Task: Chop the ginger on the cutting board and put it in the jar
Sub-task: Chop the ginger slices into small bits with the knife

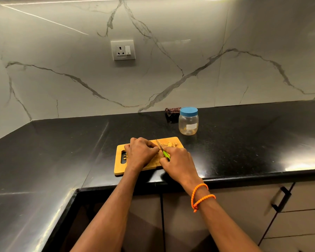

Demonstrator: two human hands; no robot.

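A wooden cutting board lies near the front edge of the black counter. My left hand is curled over the board's middle, and the ginger under its fingers is hidden. My right hand grips a knife with a green handle, the blade pointing away beside my left fingertips. Cut ginger pieces lie at the board's far right, and a few bits sit by the handle slot. A clear plastic jar with a blue lid on stands behind the board to the right.
A dark folded cloth lies against the marble wall behind the jar. A wall socket sits above the counter. Cabinet doors with a black handle are below at the right.
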